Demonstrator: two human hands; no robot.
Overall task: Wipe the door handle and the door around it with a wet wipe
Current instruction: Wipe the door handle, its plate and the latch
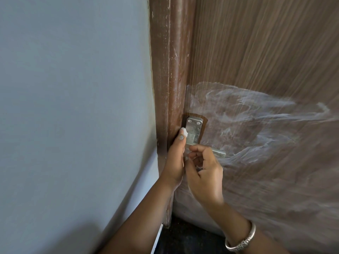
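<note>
A silver lever door handle (219, 153) on a metal backplate (194, 128) sits at the left edge of a brown wood-grain door (256, 52). Wet, whitish wipe streaks (256, 121) cover the door to the right of the handle. My left hand (175, 158) presses a small white wet wipe (184, 132) with its thumb against the plate's left edge. My right hand (205, 175) is curled just below the lever, fingers bent near the plate's lower part; whether it holds anything is hidden.
A dark brown door frame (168, 70) with white scuffs runs vertically left of the door. A grey-blue wall (73, 107) fills the left side. Dark floor (183, 237) shows at the bottom. A silver bangle (244, 241) circles my right wrist.
</note>
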